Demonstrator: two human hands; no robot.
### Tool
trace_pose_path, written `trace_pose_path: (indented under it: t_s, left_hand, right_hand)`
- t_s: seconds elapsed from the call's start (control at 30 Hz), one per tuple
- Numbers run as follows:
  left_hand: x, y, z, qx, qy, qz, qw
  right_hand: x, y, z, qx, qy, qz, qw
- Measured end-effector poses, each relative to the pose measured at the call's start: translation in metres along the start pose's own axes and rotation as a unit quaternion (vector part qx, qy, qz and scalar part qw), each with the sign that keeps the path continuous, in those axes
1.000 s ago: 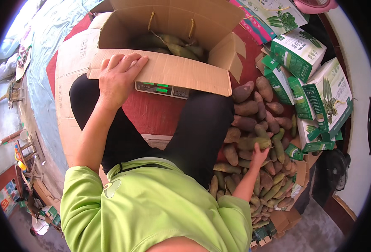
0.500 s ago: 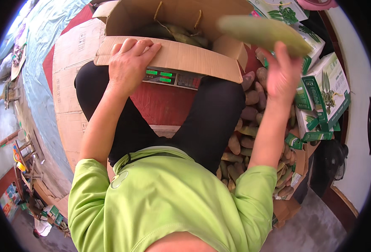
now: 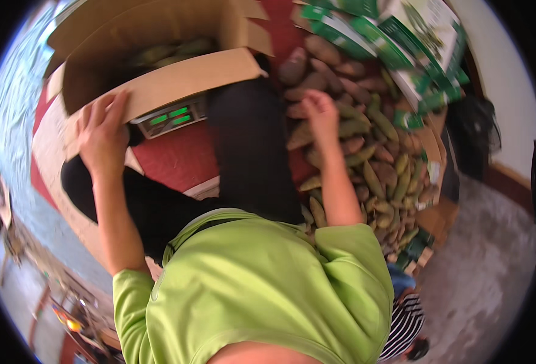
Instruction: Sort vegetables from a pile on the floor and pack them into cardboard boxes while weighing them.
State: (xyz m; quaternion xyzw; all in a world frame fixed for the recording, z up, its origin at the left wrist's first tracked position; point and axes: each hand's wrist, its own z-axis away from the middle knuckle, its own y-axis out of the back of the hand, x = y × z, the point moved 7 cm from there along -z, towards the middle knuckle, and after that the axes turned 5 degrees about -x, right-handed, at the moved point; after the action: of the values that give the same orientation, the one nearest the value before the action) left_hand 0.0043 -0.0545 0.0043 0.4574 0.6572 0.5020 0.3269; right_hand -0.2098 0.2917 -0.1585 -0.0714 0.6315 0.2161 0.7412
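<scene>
My left hand (image 3: 102,138) lies flat, fingers apart, on the near flap of an open cardboard box (image 3: 158,82) that has green-brown fruits inside. Below the flap a weighing scale (image 3: 172,116) shows green lit digits. My right hand (image 3: 320,114) reaches down onto a pile of elongated green and brown fruits (image 3: 377,164) on my right. Its fingers touch the top fruits and no fruit is lifted, though the hand is blurred. I sit in a lime-green shirt (image 3: 256,285) and black trousers (image 3: 249,145).
Green-and-white printed cartons (image 3: 401,42) are stacked behind the fruit pile. A red mat (image 3: 177,155) lies under the scale. Flattened cardboard (image 3: 49,145) sits on my left, with a grey floor (image 3: 486,261) on the right. A person in a striped sleeve (image 3: 404,321) is behind me.
Half a second ago my right hand held a long green fruit up by the box. Now it is back down on the pile without it. My left hand stayed on the flap.
</scene>
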Motion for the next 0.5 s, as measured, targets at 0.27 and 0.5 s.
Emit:
trace_pose_path:
  t_s: [0.27, 0.5]
  left_hand:
    - [-0.008, 0.002, 0.007, 0.037, -0.011, -0.018, 0.999]
    - [-0.007, 0.018, 0.013, 0.108, -0.023, -0.069, 0.991]
  right_hand:
    - [0.191, 0.014, 0.131, -0.028, -0.216, 0.212, 0.953]
    - [0.219, 0.015, 0.166, -0.057, -0.281, 0.172, 0.942]
